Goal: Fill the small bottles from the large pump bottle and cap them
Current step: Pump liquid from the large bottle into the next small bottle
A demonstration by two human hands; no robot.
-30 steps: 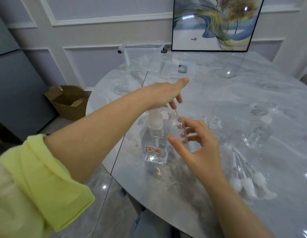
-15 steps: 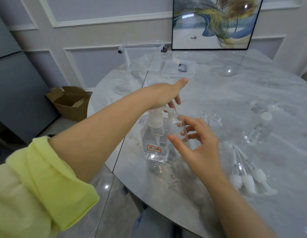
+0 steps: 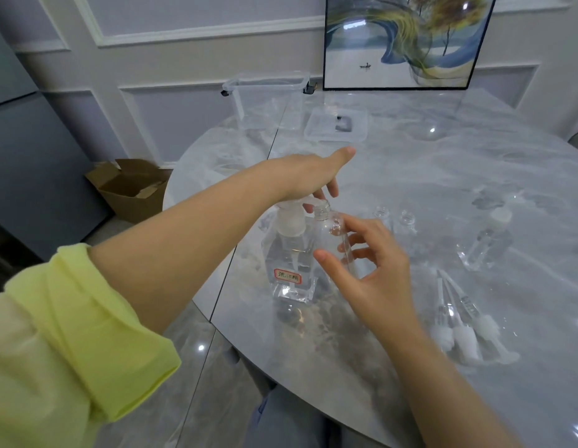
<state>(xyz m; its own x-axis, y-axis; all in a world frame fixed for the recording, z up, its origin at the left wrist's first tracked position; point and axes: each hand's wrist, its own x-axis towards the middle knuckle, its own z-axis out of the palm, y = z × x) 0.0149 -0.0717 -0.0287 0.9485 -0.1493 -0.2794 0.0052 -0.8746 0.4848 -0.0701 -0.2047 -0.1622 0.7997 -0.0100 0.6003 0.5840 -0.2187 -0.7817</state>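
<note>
Pressing pump bottle (image 3: 289,253) head, left hand (image 3: 308,179) lies flat, fingers straight. Right hand (image 3: 375,270) pinches small bottle (image 3: 333,236), neck under the spout.

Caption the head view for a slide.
Left hand presses the pump bottle; right hand holds a small bottle under its spout.

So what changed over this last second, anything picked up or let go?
Nothing visibly changed. The left hand still presses the large pump bottle head, and the right hand still holds the small bottle under the spout. Loose pump caps lie untouched.
</note>
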